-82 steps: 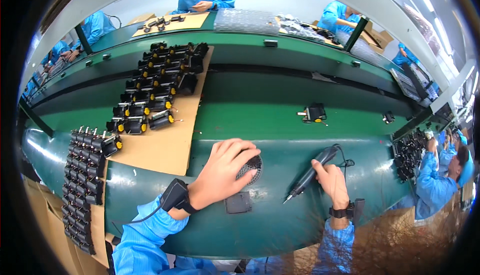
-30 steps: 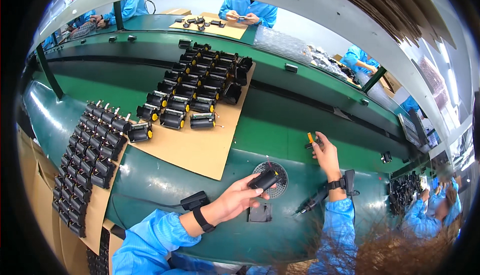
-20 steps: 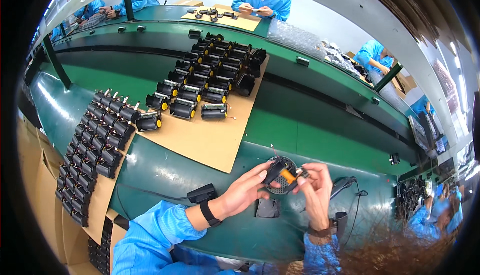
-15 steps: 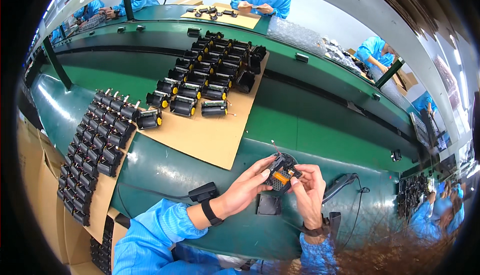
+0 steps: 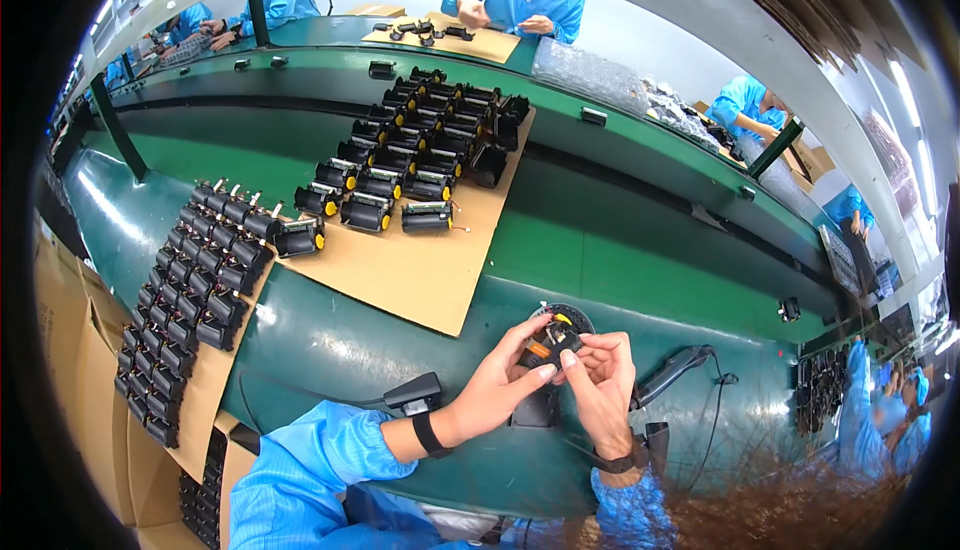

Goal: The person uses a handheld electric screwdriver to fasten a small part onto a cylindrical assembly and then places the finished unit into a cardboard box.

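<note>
Between both hands, above the bench, is a small black plastic housing (image 5: pixel 549 354) with an orange strip on it and a bit of yellow at its far side. My left hand (image 5: pixel 497 380) grips its left side with fingers and thumb. Thumb and fingers of my right hand (image 5: pixel 603 390) close on its right side. Fingers hide part of the housing. Just beyond it a round dark dish (image 5: pixel 577 317) stands on the bench. Below the hands lies a flat black square piece (image 5: pixel 535 410), partly covered by them.
Rows of black printer-like units with yellow gears (image 5: pixel 366 212) fill a cardboard sheet (image 5: pixel 430 295). More black parts (image 5: pixel 180 300) line another sheet at left. A corded black box (image 5: pixel 414 391) sits by my left wrist, a black corded tool (image 5: pixel 672 372) at right. Co-workers (image 5: pixel 535 10) sit beyond.
The black housing has turned and shifted slightly left with my hands, bringing a yellow part into view. The corded black box has shifted slightly. The co-worker opposite has moved their hands apart.
</note>
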`<state>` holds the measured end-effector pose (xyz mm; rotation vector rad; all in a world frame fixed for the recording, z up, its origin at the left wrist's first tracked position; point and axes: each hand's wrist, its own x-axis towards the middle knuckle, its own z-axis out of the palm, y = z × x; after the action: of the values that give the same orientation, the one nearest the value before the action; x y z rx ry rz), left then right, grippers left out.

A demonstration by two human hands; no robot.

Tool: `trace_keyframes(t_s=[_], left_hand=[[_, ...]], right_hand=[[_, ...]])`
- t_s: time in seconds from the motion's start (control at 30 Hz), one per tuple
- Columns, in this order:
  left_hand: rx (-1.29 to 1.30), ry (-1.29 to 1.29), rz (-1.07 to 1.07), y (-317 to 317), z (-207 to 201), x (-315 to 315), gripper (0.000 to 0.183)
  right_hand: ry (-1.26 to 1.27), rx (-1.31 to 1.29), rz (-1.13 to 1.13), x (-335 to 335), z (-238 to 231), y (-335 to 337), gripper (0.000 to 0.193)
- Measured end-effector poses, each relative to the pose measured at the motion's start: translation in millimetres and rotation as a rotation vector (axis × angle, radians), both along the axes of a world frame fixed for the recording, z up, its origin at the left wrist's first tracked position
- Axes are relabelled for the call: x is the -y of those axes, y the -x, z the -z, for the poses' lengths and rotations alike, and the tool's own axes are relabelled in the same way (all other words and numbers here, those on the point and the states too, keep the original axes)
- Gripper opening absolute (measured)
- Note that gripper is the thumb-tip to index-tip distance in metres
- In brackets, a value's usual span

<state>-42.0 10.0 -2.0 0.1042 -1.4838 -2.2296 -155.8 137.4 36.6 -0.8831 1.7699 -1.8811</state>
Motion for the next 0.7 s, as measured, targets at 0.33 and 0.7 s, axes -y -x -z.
trace_keyframes(t_s=[0.33, 0.7], left_hand=[[0.079, 0.493, -0.144, -10.5, -19.8, 14.8, 0.06], [0.194, -0.042, 0.192, -14.6, -16.1, 16.1, 0.049]], right_hand=[[0.004, -0.115, 0.075, -2.3, -6.5, 5.6, 0.045], [-0.124, -0.509, -0.097, 2.8, -9.8, 12.4, 0.039]])
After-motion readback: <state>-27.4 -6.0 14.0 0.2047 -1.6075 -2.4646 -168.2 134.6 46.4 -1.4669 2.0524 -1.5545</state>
